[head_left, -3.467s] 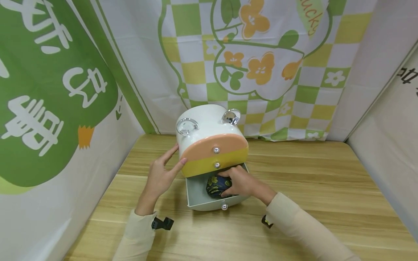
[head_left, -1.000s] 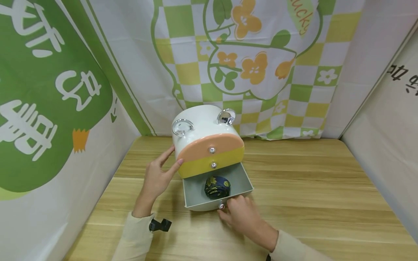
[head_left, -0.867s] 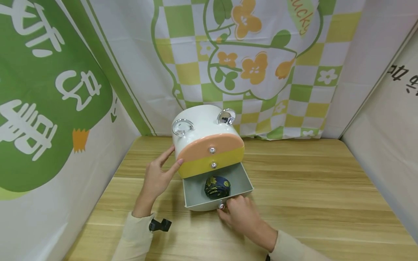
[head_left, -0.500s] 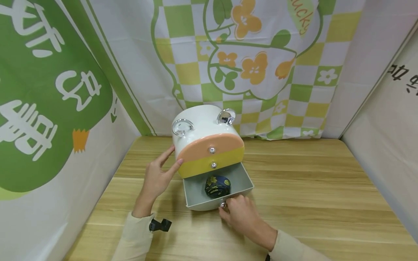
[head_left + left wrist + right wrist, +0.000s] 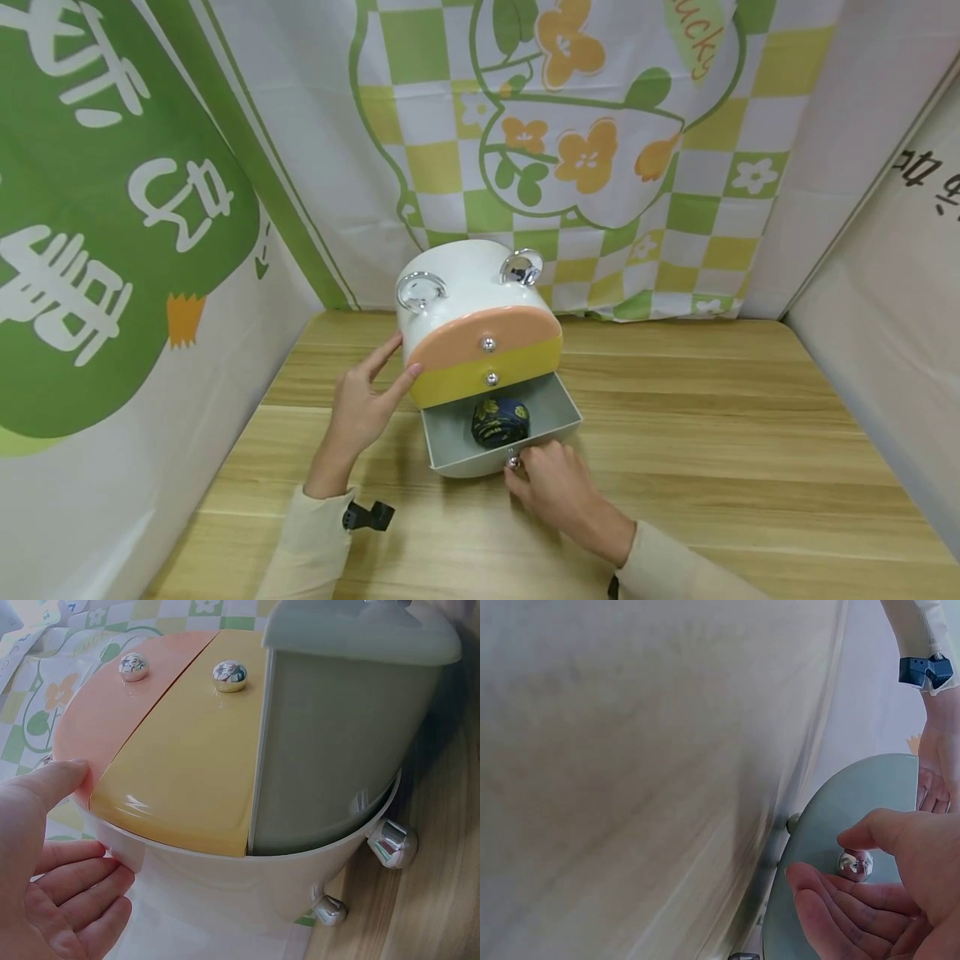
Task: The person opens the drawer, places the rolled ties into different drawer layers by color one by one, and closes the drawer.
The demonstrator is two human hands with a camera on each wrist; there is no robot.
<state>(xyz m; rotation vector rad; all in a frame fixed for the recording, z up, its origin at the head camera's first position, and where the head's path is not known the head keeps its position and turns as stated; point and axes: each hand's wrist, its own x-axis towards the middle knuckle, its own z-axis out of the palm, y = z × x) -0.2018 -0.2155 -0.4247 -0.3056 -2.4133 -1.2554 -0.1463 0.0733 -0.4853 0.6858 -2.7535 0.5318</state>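
A white rounded cabinet [image 5: 468, 271] with an orange drawer [image 5: 457, 340] and a yellow drawer [image 5: 450, 379] stands on the table. Its grey-green bottom drawer [image 5: 450, 450] is pulled out. Inside that drawer lies a dark blue rolled-up necktie [image 5: 500, 422] with yellow-green flowers. My right hand [image 5: 566, 496] pinches the silver knob [image 5: 855, 865] of the bottom drawer between thumb and fingers. At the cabinet's left side rests my left hand [image 5: 363, 408]. Its thumb [image 5: 64, 780] lies at the orange drawer's edge, its fingers [image 5: 90, 889] against the white side wall.
Two silver ear-shaped pieces, one on the left [image 5: 422, 292] and one on the right [image 5: 521, 267], stick up from the cabinet's top. Wooden table surface [image 5: 712, 433] extends to the right. A patterned cloth [image 5: 637, 250] hangs behind.
My right hand has let go of the rolled necktie in the drawer and moved to the knob. Over the last half second the bottom drawer has slid slightly inward. The left hand stays put.
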